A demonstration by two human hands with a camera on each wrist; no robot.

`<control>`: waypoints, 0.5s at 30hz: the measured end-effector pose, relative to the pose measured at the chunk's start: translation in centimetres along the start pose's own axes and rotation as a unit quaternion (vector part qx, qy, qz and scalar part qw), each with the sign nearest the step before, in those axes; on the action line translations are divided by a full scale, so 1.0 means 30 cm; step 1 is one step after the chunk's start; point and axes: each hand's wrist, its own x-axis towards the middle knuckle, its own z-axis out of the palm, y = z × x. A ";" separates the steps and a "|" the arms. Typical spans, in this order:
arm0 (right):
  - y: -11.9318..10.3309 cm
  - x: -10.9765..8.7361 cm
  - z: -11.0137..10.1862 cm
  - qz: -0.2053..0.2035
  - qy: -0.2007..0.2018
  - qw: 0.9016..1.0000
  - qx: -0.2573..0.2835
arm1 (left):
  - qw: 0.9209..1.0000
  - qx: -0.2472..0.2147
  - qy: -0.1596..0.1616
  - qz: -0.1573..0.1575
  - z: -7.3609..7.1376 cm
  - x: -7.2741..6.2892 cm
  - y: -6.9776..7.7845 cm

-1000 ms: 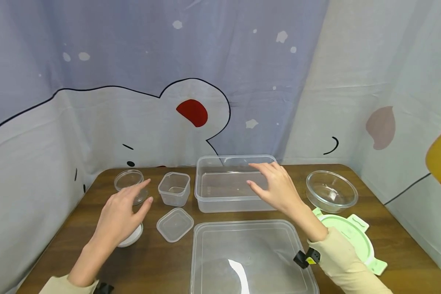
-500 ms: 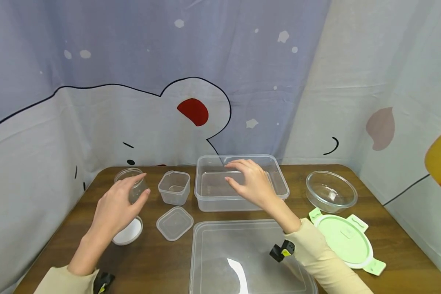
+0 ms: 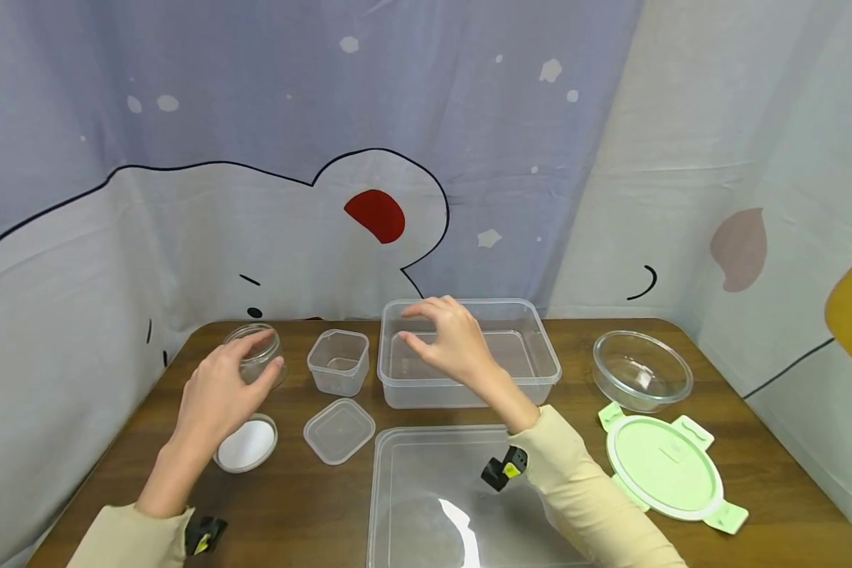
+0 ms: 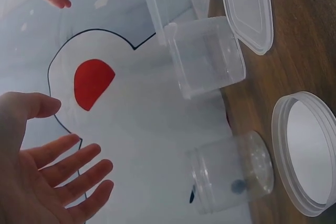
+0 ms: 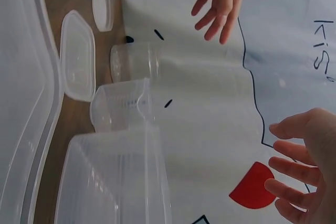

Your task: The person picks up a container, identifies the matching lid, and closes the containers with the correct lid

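In the head view my left hand (image 3: 213, 398) hovers with fingers and thumb apart, overlapping a small clear round jar (image 4: 223, 174). A round white lid (image 3: 247, 446) lies below that hand on the table. My right hand (image 3: 454, 339) hangs in the air in front of the large clear rectangular container (image 3: 518, 347), thumb and fingers parted in a loose C. Between the hands stands a small clear square container (image 3: 338, 375), its translucent lid (image 3: 338, 431) lying nearer me. Both wrist views show the hands raised well above the containers, holding nothing.
A big translucent rectangular lid (image 3: 426, 489) lies at the front middle of the wooden table (image 3: 305, 513). To the right are a round glass bowl (image 3: 639, 371) and a green lid (image 3: 667, 465) with side flaps. A patterned curtain (image 3: 291, 252) hangs behind.
My right hand has moved left across the large container, uncovering the green lid. My left hand has shifted slightly left, and more of the white lid shows. The containers stay put.
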 end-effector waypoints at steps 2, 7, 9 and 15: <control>-0.012 0.012 0.012 0.001 0.000 1.000 0.007 | 1.000 -0.004 0.006 -0.002 0.000 0.001 -0.005; -0.042 0.042 0.042 0.005 -0.001 1.000 0.023 | 1.000 -0.009 0.016 -0.012 -0.006 0.009 -0.019; -0.056 0.054 0.054 0.004 -0.003 1.000 0.025 | 1.000 -0.008 0.015 -0.018 -0.010 0.014 -0.025; -0.110 0.076 0.096 0.001 -0.013 0.999 0.029 | 0.999 -0.019 0.013 -0.032 -0.016 0.018 -0.041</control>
